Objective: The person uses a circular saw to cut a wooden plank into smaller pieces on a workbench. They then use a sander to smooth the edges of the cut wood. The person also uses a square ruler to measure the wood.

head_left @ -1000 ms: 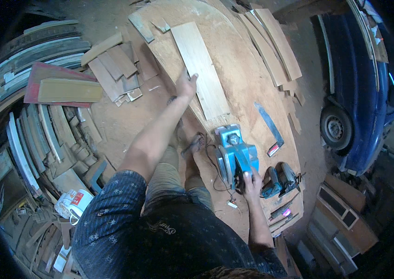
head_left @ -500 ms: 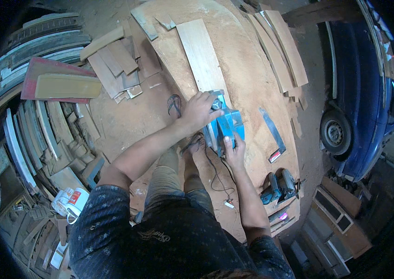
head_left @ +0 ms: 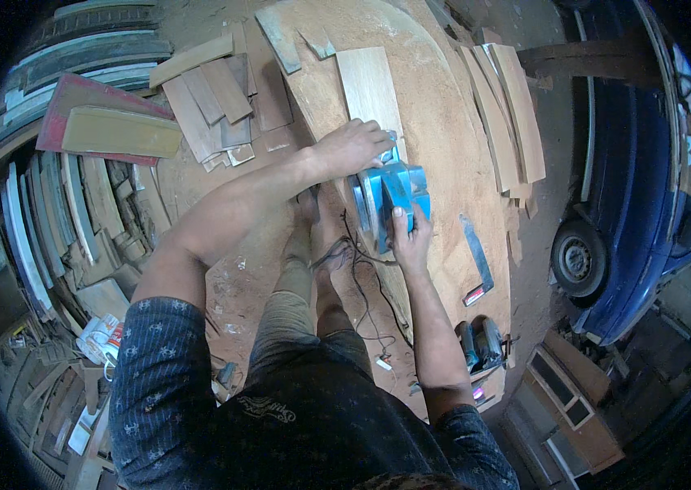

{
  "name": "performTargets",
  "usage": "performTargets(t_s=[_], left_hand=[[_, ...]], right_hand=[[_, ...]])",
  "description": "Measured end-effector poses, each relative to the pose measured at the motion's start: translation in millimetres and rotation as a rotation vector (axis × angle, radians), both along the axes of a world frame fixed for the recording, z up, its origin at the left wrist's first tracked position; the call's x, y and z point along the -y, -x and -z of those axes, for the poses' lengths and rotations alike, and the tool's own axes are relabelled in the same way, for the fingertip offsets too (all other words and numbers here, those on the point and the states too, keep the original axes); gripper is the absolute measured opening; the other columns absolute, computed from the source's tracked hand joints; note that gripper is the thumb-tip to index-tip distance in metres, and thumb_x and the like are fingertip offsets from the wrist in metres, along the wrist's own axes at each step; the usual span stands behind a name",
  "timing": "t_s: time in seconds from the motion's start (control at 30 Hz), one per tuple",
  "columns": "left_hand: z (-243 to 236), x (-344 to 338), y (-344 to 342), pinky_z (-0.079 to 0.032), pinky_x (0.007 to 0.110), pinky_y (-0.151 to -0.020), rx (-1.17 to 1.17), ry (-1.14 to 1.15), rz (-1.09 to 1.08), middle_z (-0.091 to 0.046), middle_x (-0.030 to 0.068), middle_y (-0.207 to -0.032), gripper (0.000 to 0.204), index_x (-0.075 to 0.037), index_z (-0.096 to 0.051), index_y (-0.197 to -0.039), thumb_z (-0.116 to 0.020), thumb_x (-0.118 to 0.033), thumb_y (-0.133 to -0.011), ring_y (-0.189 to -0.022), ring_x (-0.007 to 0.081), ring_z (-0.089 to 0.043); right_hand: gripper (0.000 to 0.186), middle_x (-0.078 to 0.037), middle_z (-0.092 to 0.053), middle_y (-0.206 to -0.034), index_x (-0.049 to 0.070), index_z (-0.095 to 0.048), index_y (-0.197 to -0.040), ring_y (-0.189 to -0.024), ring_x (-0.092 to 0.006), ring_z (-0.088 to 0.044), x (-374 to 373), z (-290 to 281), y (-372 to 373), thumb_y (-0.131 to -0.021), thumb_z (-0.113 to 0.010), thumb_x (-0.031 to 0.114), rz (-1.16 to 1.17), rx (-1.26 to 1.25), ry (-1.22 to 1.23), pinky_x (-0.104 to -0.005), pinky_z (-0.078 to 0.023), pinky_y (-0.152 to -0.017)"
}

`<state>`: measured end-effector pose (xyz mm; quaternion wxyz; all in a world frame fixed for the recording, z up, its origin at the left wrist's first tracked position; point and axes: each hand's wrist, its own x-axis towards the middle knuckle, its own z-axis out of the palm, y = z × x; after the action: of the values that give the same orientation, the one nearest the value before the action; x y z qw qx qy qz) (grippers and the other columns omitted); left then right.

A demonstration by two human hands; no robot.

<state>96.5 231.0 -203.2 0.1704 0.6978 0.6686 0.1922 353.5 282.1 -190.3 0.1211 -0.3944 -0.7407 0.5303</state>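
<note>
While it sits on the pale wooden board (head_left: 368,82), the blue power tool (head_left: 394,186), probably a belt sander, looks heavy and rigid, best steadied from both ends: the right hand (head_left: 411,238) clasps its rear, the left hand (head_left: 352,148) curls its fingers over the front.

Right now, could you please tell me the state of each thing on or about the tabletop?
Blue tool, held; running or off, cannot tell
Left hand, curled over its front
Right hand, gripping its rear
Plank, lying flat, partly hidden
Square, lying flat, unheld
Second tool, resting, unheld
</note>
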Motion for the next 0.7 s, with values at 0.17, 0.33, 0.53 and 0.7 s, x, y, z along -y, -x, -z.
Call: performTargets(t_s=[0.17,0.33,0.53,0.7], left_hand=[[-13,33,-43,-0.047,0.048,-0.094,0.213,-0.367,-0.589,-0.063,0.0131,-0.117,0.031,-0.005,-0.062,-0.120,-0.067,-0.021,-0.094,-0.110,0.0341,-0.059],[21,107,-182,-0.043,0.050,-0.102,0.456,-0.029,-0.193,-0.065,0.0148,-0.117,0.036,-0.005,-0.064,-0.123,-0.066,-0.020,-0.089,-0.112,0.0360,-0.059],[31,89,-214,-0.006,0.052,-0.130,-0.035,0.253,-0.046,-0.032,0.0240,-0.164,0.058,0.002,-0.047,-0.150,-0.046,-0.025,-0.098,-0.155,0.0393,-0.024],[43,91,-213,-0.009,0.053,-0.129,-0.237,0.259,0.020,-0.025,0.0256,-0.167,0.054,0.005,-0.048,-0.148,-0.043,-0.020,-0.100,-0.156,0.0394,-0.020]], right_hand=[[0.035,-0.022,-0.069,-0.083,-0.004,-0.069,-0.105,-0.076,-0.0340,-0.067,-19,0,63,-0.100,-0.064,0.030,0.021,-0.043,-0.073,-0.0431,-0.050,-0.070],[0.040,-0.012,-0.062,-0.070,-0.002,-0.068,-0.094,-0.062,-0.0227,-0.059,-50,9,144,-0.102,-0.062,0.037,0.011,-0.077,-0.196,-0.0368,-0.045,-0.058],[0.049,-0.007,-0.062,-0.063,-0.002,-0.070,-0.087,-0.055,-0.0155,-0.060,-97,30,251,-0.102,-0.062,0.044,0.022,-0.090,-0.309,-0.0326,-0.047,-0.052],[0.058,-0.016,-0.069,-0.075,-0.003,-0.074,-0.095,-0.068,-0.0264,-0.066,-119,17,314,-0.098,-0.064,0.054,-0.013,-0.102,-0.171,-0.0385,-0.051,-0.064]])
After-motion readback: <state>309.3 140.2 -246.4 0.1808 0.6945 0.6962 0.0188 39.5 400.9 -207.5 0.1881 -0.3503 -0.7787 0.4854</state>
